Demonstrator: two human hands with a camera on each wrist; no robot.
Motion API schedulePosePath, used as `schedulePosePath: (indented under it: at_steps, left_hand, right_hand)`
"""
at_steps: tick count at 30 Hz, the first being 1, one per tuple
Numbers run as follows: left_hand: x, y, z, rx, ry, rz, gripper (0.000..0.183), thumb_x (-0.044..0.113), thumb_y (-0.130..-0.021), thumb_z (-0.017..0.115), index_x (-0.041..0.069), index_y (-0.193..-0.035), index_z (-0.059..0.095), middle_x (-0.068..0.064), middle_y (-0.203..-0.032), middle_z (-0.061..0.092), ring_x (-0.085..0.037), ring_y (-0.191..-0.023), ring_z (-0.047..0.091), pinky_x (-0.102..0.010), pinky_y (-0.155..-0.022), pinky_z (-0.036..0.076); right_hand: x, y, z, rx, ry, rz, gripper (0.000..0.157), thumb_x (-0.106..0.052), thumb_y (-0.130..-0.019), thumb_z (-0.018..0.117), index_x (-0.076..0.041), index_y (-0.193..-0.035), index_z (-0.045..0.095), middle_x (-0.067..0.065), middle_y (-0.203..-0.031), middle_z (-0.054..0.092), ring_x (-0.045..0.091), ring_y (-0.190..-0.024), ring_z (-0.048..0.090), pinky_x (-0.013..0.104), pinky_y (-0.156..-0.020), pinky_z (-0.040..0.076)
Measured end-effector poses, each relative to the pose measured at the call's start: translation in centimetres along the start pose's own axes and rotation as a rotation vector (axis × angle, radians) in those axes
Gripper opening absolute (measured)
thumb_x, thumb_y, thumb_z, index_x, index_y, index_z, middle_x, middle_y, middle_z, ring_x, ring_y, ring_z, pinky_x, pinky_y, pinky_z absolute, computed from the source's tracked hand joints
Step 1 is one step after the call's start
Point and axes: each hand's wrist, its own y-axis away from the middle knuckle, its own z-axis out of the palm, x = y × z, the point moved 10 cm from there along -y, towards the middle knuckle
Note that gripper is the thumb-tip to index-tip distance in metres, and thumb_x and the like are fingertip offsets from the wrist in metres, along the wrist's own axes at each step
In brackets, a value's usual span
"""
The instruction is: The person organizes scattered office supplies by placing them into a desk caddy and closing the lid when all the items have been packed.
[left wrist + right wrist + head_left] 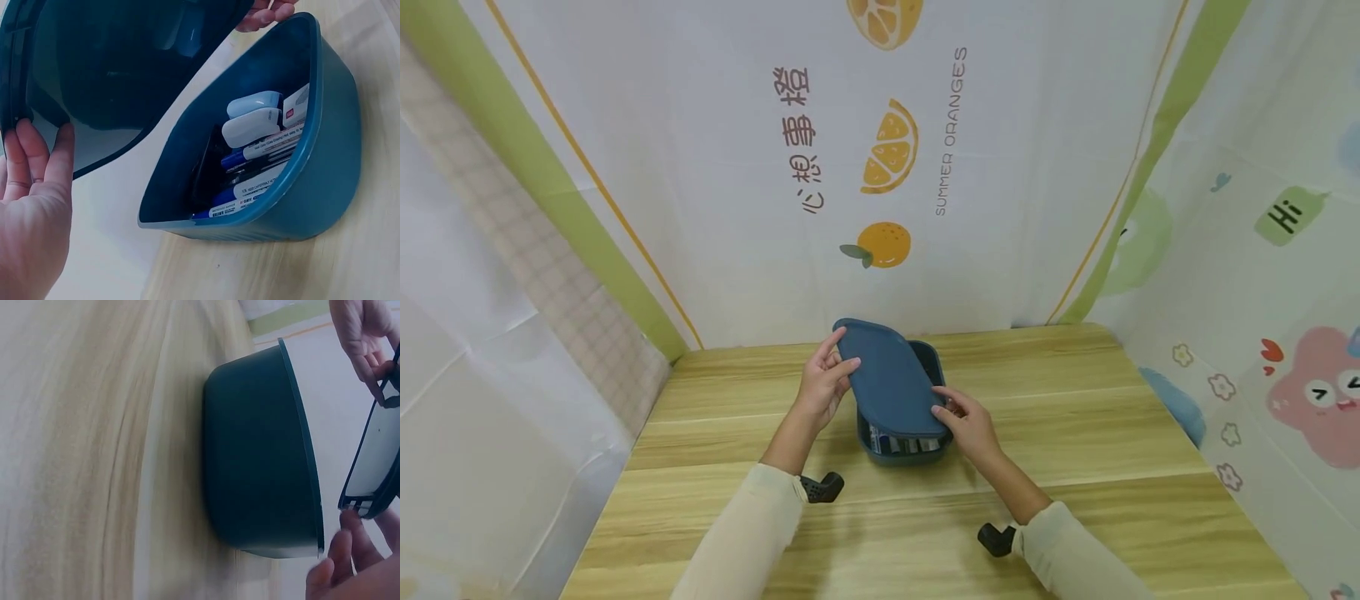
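A dark blue lid (pixel 887 375) is held tilted above a matching blue storage box (pixel 904 459) on the table. My left hand (pixel 823 385) pinches the lid's left edge, thumb on top and fingers beneath. At the lid's near right corner, my right hand (pixel 972 427) grips it between thumb and fingers. Inside the box, the left wrist view shows several white markers (pixel 253 185) with blue caps. Beside them lie a white rounded item (pixel 252 127), a light blue one (pixel 255 103), a small white pack (pixel 297 106) with a red mark, and something black (pixel 211 159).
The box stands near the back of a wood-grain table (pixel 737 517). Behind it hangs a white cloth (pixel 730 250) printed with oranges; another patterned cloth (pixel 1240 333) hangs on the right. Black wrist camera mounts (pixel 823 487) stick out from both sleeves.
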Motion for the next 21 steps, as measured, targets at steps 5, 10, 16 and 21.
schedulePosePath:
  at_steps: [5, 10, 16, 21]
  left_hand:
    - [-0.4, 0.1, -0.1, -0.027, 0.001, -0.010, 0.067, -0.013, -0.093, 0.055, 0.009, -0.152, 0.033, 0.003, -0.070, 0.043, -0.006, -0.052, 0.035, -0.017, -0.049, 0.034]
    - [-0.8, 0.1, -0.5, -0.042, -0.087, -0.025, 0.066, -0.011, -0.092, 0.058, 0.006, -0.151, 0.034, 0.003, -0.071, 0.044, -0.005, -0.050, 0.033, -0.016, -0.049, 0.033]
    - [-1.3, 0.1, -1.2, -0.048, -0.293, -0.016, 0.063, -0.008, -0.090, 0.063, 0.004, -0.147, 0.039, 0.000, -0.076, 0.051, -0.007, -0.061, 0.045, -0.019, -0.061, 0.042]
    - [-1.8, 0.1, -2.2, 0.005, -0.490, -0.020, 0.063, -0.001, -0.088, 0.069, 0.008, -0.145, 0.045, -0.002, -0.082, 0.045, -0.012, -0.073, 0.043, -0.026, -0.073, 0.043]
  right_hand:
    - [-0.8, 0.4, 0.1, -0.073, -0.123, 0.079, 0.036, -0.005, -0.093, 0.065, 0.004, -0.128, 0.061, 0.014, -0.090, 0.056, 0.017, -0.076, 0.048, 0.025, -0.068, 0.041]
    - [-2.3, 1.0, -0.3, -0.091, -0.126, 0.077, 0.035, 0.000, -0.093, 0.064, 0.009, -0.126, 0.059, 0.012, -0.085, 0.053, 0.012, -0.068, 0.044, 0.023, -0.062, 0.038]
    - [-0.9, 1.0, -0.4, -0.082, -0.171, 0.058, 0.036, 0.000, -0.091, 0.066, 0.008, -0.125, 0.060, 0.009, -0.078, 0.050, 0.010, -0.059, 0.038, 0.023, -0.057, 0.035]
    - [1.1, 0.6, -0.1, -0.062, -0.158, 0.039, 0.039, -0.002, -0.088, 0.070, 0.004, -0.126, 0.062, 0.006, -0.075, 0.049, 0.009, -0.057, 0.038, 0.023, -0.055, 0.034]
